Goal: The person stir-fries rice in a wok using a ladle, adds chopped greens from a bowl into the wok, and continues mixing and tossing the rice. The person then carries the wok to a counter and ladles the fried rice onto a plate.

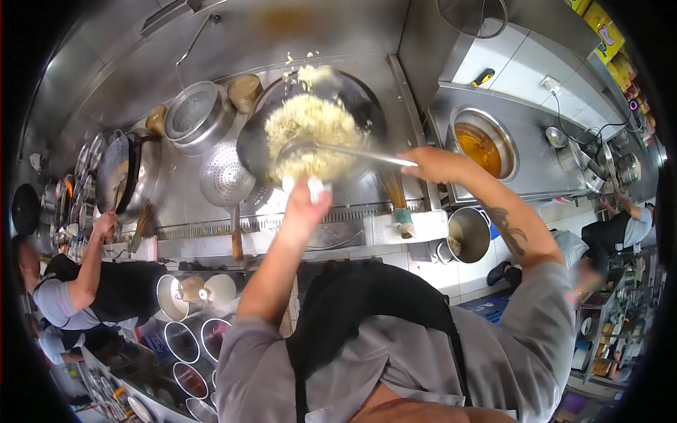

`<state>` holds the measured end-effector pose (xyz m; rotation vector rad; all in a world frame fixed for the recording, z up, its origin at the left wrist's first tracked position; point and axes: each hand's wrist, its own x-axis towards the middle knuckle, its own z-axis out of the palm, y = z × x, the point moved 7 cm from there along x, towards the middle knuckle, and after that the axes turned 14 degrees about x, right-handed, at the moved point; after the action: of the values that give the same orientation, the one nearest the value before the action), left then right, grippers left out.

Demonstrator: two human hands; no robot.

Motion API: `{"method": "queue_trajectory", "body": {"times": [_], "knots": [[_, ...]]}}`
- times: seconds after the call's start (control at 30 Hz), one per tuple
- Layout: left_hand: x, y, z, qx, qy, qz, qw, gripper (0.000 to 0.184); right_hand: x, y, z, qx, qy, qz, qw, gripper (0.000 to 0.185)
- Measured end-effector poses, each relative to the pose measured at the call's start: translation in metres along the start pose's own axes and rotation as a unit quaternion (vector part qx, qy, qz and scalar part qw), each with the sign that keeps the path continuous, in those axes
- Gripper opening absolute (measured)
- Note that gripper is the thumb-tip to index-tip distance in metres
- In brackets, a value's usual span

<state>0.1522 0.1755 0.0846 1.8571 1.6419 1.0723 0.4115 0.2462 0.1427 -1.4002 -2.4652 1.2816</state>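
Observation:
My left hand (307, 203) is closed at the near edge of a large dark wok (252, 137), with a white cloth (315, 189) bunched in its grip. A pale yellow heap of what looks like fried rice (321, 121) fills the wok, and loose bits are in the air over its far side. My right hand (431, 165) is wrapped around the end of a long-handled metal ladle (352, 151). The ladle's bowl lies among the rice, partly hidden by it.
Left of the wok are a perforated skimmer (227, 176) and a strainer over a pot (192, 116). A bamboo brush (402, 218) stands at the right front. Farther right are a basin of orange liquid (486, 151) and a deep pot (471, 236). A co-worker (92, 285) handles another wok at left.

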Motion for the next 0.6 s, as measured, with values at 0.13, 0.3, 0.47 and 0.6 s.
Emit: {"method": "queue_trajectory", "body": {"times": [0.13, 0.3, 0.47, 0.6], "knots": [[-0.018, -0.102, 0.077, -0.419, 0.01, -0.264, 0.868, 0.015, 0.029, 0.023, 0.016, -0.146, 0.164, 0.007, 0.976, 0.038], [-0.071, -0.077, 0.069, -0.46, -0.065, -0.271, 0.843, 0.016, -0.026, -0.024, 0.014, -0.096, 0.21, -0.018, 0.973, 0.04], [0.002, -0.072, 0.059, -0.625, -0.052, -0.449, 0.637, 0.016, -0.064, -0.034, -0.007, 0.027, 0.123, -0.104, 0.987, 0.042], [0.003, -0.043, 0.012, -0.405, -0.062, -0.241, 0.88, 0.016, -0.038, -0.001, 0.002, 0.053, 0.054, 0.034, 0.997, 0.04]]}}
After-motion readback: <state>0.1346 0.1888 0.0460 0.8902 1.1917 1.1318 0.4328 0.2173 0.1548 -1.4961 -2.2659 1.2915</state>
